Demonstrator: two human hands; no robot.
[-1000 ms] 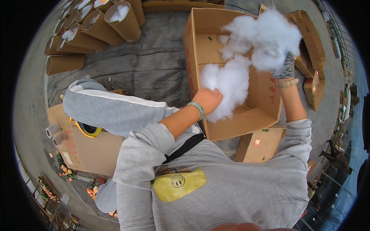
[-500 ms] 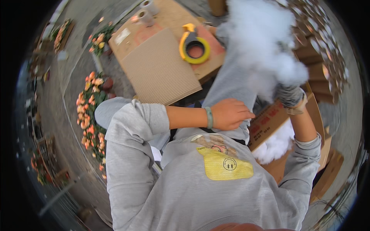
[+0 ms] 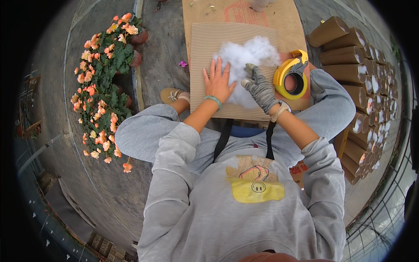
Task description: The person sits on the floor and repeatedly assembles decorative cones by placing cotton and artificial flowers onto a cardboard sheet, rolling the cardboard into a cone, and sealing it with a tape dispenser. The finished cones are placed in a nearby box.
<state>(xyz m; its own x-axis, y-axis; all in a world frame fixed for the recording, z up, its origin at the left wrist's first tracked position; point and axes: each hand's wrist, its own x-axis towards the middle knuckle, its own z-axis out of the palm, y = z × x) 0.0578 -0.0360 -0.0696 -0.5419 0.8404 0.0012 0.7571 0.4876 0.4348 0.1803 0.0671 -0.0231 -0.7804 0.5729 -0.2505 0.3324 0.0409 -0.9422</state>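
A tuft of white fluffy stuffing lies on a sheet of corrugated cardboard in front of me. My bare left hand, with a green bangle at the wrist, has its fingers spread over the sheet and the left edge of the stuffing. On the stuffing's right side rests my right hand, in a grey knitted glove, its fingers stretched out and apart from the thumb. Just right of that glove, a yellow tape dispenser with a roll of tape lies beside the sheet.
Under the sheet is a larger cardboard board. Several brown cardboard tubes, some with white stuffing at their ends, are stacked at the right. Potted plants with peach flowers line the left. My crossed legs flank the board.
The stuffing has moved from my right side onto the corrugated sheet, carried by my gloved hand. My left hand has gone from my lap to the sheet. The view has swung right.
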